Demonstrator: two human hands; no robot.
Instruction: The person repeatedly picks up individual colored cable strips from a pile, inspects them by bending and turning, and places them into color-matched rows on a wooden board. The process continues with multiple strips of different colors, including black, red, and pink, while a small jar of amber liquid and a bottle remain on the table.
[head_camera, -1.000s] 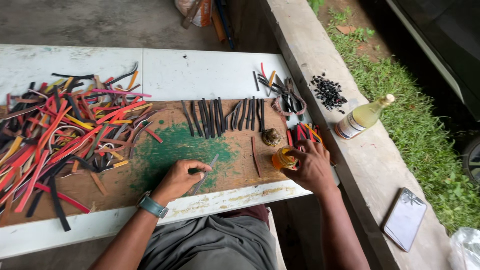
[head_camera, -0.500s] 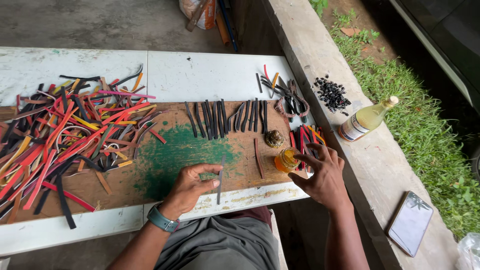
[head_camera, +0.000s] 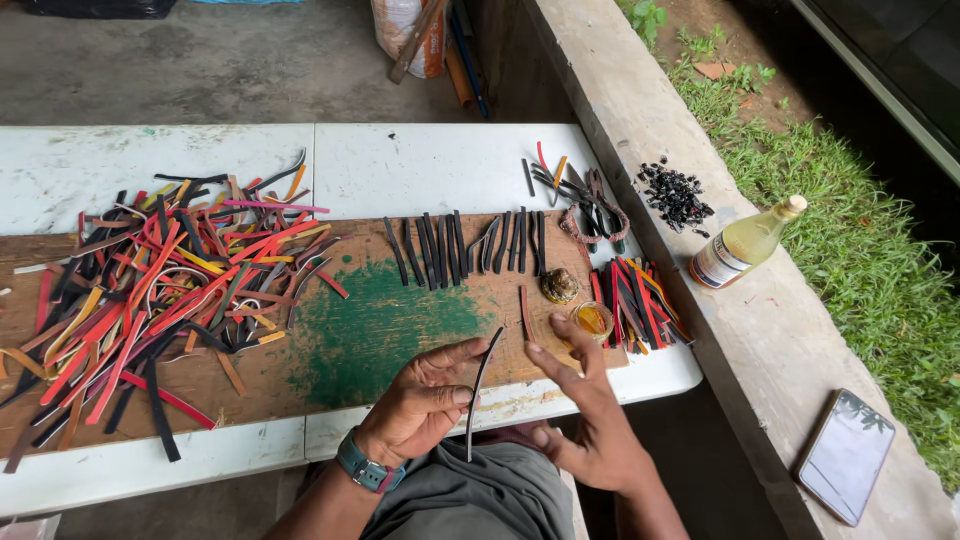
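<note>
Above the wooden board (head_camera: 400, 330), left hand (head_camera: 425, 400) grip pinching a dark strip (head_camera: 482, 385), right hand (head_camera: 590, 420) open beside it.

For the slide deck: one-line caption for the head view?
Left hand pinches a dark strip, right hand open beside it, above a wooden board.

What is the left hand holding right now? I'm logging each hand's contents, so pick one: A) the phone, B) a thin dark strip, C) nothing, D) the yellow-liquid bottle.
B: the left hand pinches a thin dark strip upright between thumb and fingers, while the bottle and the phone lie apart on the concrete ledge, and the right hand is open beside the strip.
</note>
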